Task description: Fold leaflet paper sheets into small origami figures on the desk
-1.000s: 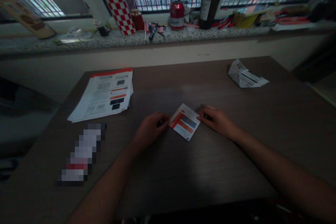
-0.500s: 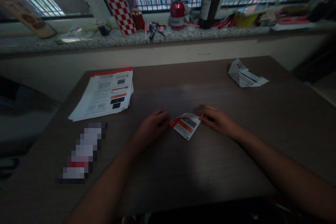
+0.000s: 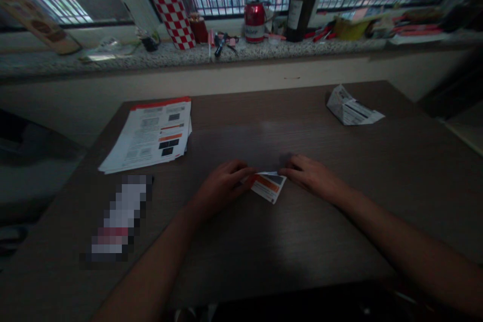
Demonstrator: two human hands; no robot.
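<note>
A small folded sheet of printed paper, white with orange and red blocks, lies on the brown table between my hands. My left hand grips its left corner, fingers over the paper and thumb beneath, hiding that side. At the right corner, my right hand pinches the paper between thumb and fingers. The paper's upper edge is folded to a nearly straight line, and one corner points down toward me. Farther back on the right stands another folded paper piece, printed in black and white.
A stack of printed sheets lies at the table's back left, with a pixelated oblong item in front of it. Along the granite windowsill stand a red can, a checkered bottle and a dark bottle.
My left hand has slid right over the paper's left corner, and my right hand has shifted slightly left. The paper's raised upper edge has flattened, so less of it shows.
</note>
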